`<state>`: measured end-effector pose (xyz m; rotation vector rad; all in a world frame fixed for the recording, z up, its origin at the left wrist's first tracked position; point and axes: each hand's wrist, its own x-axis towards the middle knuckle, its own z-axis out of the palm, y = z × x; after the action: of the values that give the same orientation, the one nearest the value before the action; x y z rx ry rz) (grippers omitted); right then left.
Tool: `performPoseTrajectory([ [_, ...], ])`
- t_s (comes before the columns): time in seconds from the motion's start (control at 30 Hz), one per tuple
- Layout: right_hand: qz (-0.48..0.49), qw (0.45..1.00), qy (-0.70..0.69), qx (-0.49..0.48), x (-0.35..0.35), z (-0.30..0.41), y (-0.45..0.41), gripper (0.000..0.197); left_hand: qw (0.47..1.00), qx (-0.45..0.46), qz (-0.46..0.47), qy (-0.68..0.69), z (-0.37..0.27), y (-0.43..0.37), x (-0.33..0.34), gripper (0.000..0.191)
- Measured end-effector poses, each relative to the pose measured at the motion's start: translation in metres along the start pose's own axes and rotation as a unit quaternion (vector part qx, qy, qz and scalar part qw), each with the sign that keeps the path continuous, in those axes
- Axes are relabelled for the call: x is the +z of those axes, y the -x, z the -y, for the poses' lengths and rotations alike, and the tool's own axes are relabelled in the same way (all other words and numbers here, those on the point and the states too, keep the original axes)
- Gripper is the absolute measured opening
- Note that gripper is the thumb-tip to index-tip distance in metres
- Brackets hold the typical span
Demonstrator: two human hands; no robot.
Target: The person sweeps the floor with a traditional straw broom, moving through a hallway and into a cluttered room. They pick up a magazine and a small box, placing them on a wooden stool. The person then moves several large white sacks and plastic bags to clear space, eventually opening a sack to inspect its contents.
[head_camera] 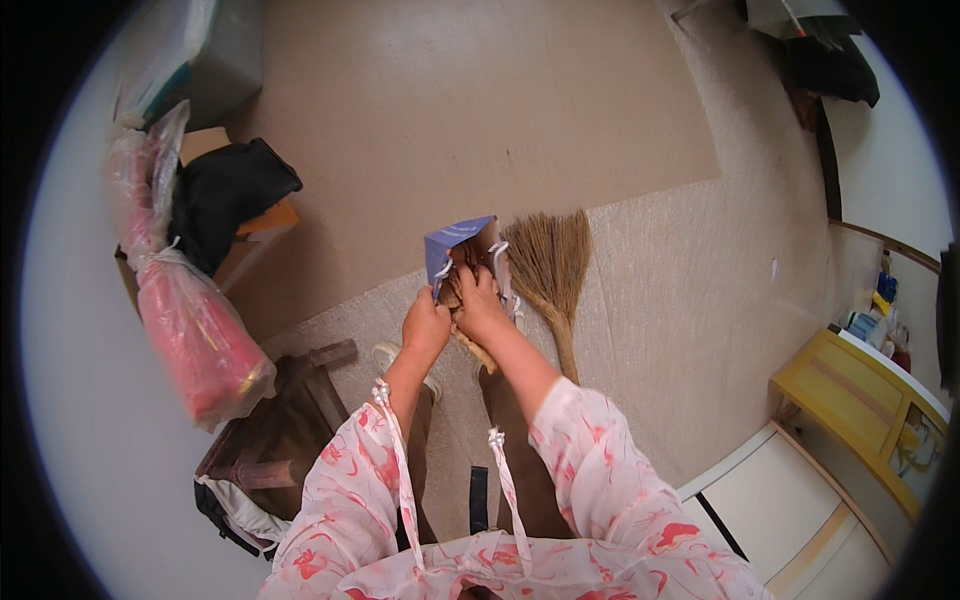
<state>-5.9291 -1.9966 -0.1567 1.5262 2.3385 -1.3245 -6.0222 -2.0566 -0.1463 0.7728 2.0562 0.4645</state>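
Note:
A blue and white paper gift bag [450, 238] with white rope handles is held in front of me, its mouth turned towards me. My left hand [427, 324] grips the near edge of the bag on its left side. My right hand [481, 300] reaches into the mouth, its fingers among brown, irregular pieces [452, 291] that I cannot identify; whether it grips any is hidden. A pale tan strip-like piece [474, 352] hangs below the bag, under my right hand. A straw broom [555, 262] lies on the floor just right of the bag.
Pink items in a clear plastic bag [196, 337], a black cloth [225, 199] over cardboard boxes and a dark wooden stool [270, 450] stand at left. A yellow cabinet [847, 382] is at right. A black strip [478, 499] lies near my feet.

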Motion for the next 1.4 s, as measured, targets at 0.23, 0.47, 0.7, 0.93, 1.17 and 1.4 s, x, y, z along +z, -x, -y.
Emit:
performPoseTrajectory([
  [0.23, 0.152, 0.984, 0.087, 0.038, 0.046, -0.057, -0.039, 0.062, 0.995, -0.094, 0.028, -0.004, 0.049, -0.04, 0.059, 0.035],
  [0.47, -0.179, 0.976, -0.073, -0.1, -0.013, -0.121, -0.006, 0.019, 0.98, -0.183, -0.041, 0.061, 0.127, -0.039, 0.038, 0.039],
  [0.7, -0.034, 0.897, 0.037, 0.44, 0.045, -0.47, 0.103, 0.07, 0.935, -0.151, -0.026, 0.319, 0.175, -0.043, 0.032, 0.026],
  [0.93, 0.095, 0.896, -0.293, 0.319, 0.071, -0.414, 0.069, 0.048, 0.873, -0.287, -0.121, 0.376, 0.184, 0.004, -0.001, 0.022],
  [1.17, -0.098, 0.909, -0.227, 0.337, 0.146, -0.381, 0.07, 0.057, 0.84, -0.351, -0.088, 0.405, 0.166, 0.027, -0.024, 0.02],
  [1.4, -0.004, 0.928, -0.208, 0.31, 0.099, -0.334, 0.065, 0.044, 0.818, -0.334, -0.098, 0.458, 0.168, 0.049, -0.041, 0.021],
])
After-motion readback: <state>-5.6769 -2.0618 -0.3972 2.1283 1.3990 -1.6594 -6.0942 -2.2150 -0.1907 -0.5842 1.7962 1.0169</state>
